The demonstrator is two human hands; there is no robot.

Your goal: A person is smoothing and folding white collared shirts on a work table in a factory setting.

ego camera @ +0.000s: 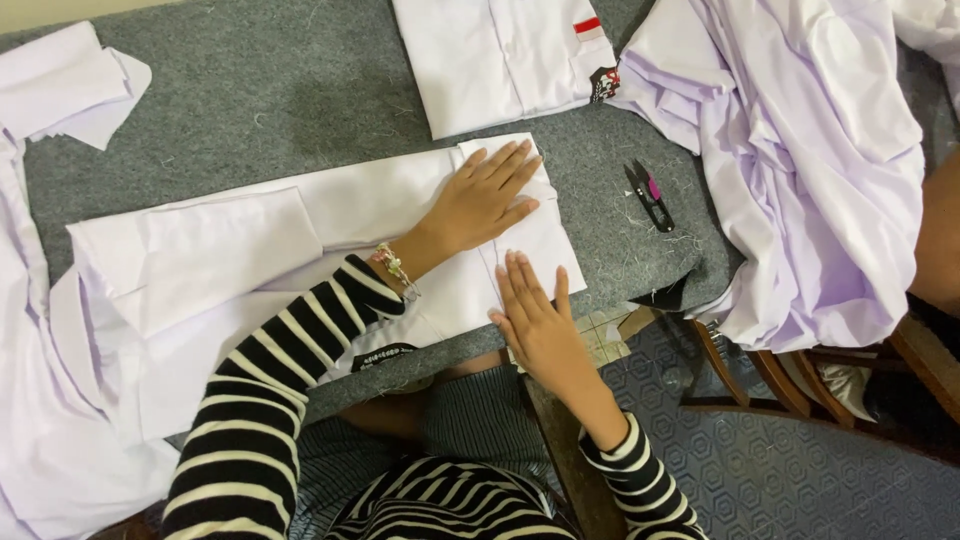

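at nine o'clock, a loose heap of white cloth (40, 400) hanging off the grey felt-covered table (250, 100). at centre, a half-folded white cotton shirt (230, 250) lying flat on that felt. left hand (485, 195) pressed flat on the shirt's folded end, fingers spread, gripping nothing. just below at five o'clock, right hand (535, 320) laid flat on the same fold's edge, fingers together, gripping nothing. at twelve, a neatly folded white shirt (500, 60). at two o'clock, small black thread snips (650, 197), then a crumpled pale lilac fabric pile (810, 170).

A white shirt (300, 240) lies flat, partly folded, on the grey table.
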